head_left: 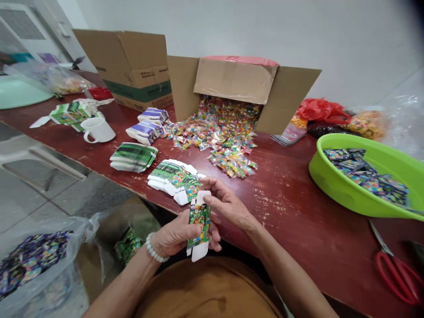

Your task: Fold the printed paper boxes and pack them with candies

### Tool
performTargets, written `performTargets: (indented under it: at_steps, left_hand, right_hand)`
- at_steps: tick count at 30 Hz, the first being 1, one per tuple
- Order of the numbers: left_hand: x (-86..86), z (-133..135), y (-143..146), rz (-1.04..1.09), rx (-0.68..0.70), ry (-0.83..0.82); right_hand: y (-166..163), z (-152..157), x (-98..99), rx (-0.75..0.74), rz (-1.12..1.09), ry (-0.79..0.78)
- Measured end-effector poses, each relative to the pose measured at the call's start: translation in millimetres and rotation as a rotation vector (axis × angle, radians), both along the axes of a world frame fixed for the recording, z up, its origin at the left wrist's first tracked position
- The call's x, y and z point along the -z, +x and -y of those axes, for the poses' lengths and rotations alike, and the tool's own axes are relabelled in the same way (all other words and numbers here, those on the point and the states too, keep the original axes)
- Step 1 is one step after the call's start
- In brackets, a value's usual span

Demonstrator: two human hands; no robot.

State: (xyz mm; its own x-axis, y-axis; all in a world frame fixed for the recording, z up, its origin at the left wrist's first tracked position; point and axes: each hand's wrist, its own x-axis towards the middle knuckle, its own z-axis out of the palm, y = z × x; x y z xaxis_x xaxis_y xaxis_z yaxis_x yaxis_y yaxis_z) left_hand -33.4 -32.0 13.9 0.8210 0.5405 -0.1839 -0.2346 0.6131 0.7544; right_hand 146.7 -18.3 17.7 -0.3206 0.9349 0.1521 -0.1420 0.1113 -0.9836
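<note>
My left hand (183, 232) is closed around a small green printed carton (198, 221), thumb across its front and fingertips showing past its right side. White flaps stick out at the carton's top and bottom ends. At the upper flap is my right hand (225, 201), fingers apart and thumb touching or very near the flap. Just beyond the hands lies a fanned stack of flat green cartons (175, 176). Another stack of flattened green cartons (132, 157) rests to its left.
Wrapped candies (225, 137) spill from a cardboard box (235, 79) onto the red table (281, 190). A green basin (364, 185) holds small packets. Red-handled scissors (394, 269) lie at right. A white mug (98, 130) and purple-white boxes (147, 128) stand left. Below is a plastic bag (43, 265) of packets.
</note>
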Motion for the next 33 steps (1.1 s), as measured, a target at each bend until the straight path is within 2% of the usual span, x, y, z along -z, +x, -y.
performTargets:
  at_steps: [4,9,11,14,16,18,21,26,30,33]
  left_hand:
    - [-2.9,0.2,-2.5,-0.011,-0.018,0.063]
    - [-8.3,2.7,0.0,-0.052,-0.063,0.133]
    - [-10.7,4.7,1.9,-0.062,-0.072,0.153]
    - [-14.1,8.0,3.8,-0.084,-0.147,0.16]
    - [-16.2,9.1,4.4,-0.107,-0.165,0.185]
    - [-17.7,9.0,4.7,-0.133,-0.159,0.219]
    - [-17.6,6.2,3.9,-0.169,-0.16,0.276]
    - [-14.7,-2.4,-1.8,-0.263,0.047,0.404]
    - [-15.7,-7.7,-3.1,-0.305,0.075,0.433]
    - [-13.4,-8.0,-0.8,-0.269,0.12,0.358]
  right_hand:
    - [2.9,4.9,4.1,-0.033,-0.025,-0.014]
    - [7.0,12.9,5.1,-0.042,0.079,0.033]
    - [6.6,17.5,0.4,0.061,0.19,0.144]
    - [4.1,24.3,-11.7,0.318,0.418,0.411]
    - [2.5,27.2,-20.4,0.352,0.543,0.551]
    - [2.1,28.2,-27.3,0.277,0.627,0.611]
    - [4.5,26.7,-33.7,0.188,0.677,0.603]
    - [13.0,23.4,-40.6,0.025,0.641,0.458]
    - [19.8,20.5,-43.7,-0.118,0.603,0.344]
    - [22.6,16.4,-39.8,-0.249,0.528,0.215]
